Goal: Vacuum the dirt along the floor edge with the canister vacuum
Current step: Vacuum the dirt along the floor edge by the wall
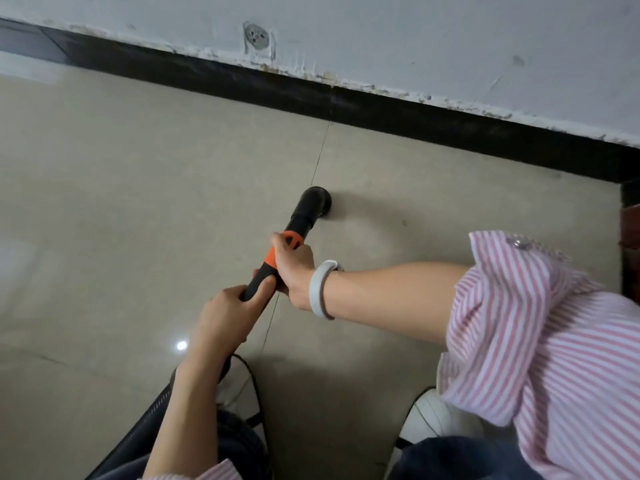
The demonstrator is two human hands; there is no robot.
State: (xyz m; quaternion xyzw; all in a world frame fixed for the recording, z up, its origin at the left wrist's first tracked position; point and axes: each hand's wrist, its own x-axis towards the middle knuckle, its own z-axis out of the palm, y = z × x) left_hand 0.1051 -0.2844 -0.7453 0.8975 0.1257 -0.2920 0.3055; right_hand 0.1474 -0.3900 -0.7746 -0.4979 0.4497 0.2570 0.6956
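currently mid-sweep: both hands wrap vacuum wand (273,263), right hand (294,263) ahead, left hand (227,311) behind. nozzle (316,202) on tile floor (138,174), short of black baseboard (415,116). next: push nozzle to edge.

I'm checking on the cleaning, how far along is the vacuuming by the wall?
In hand: the left hand and right hand both grip the vacuum wand, its nozzle on the tiled floor, short of the black baseboard. Left: the strip along the baseboard. Already done: no cleaned patch can be told apart.
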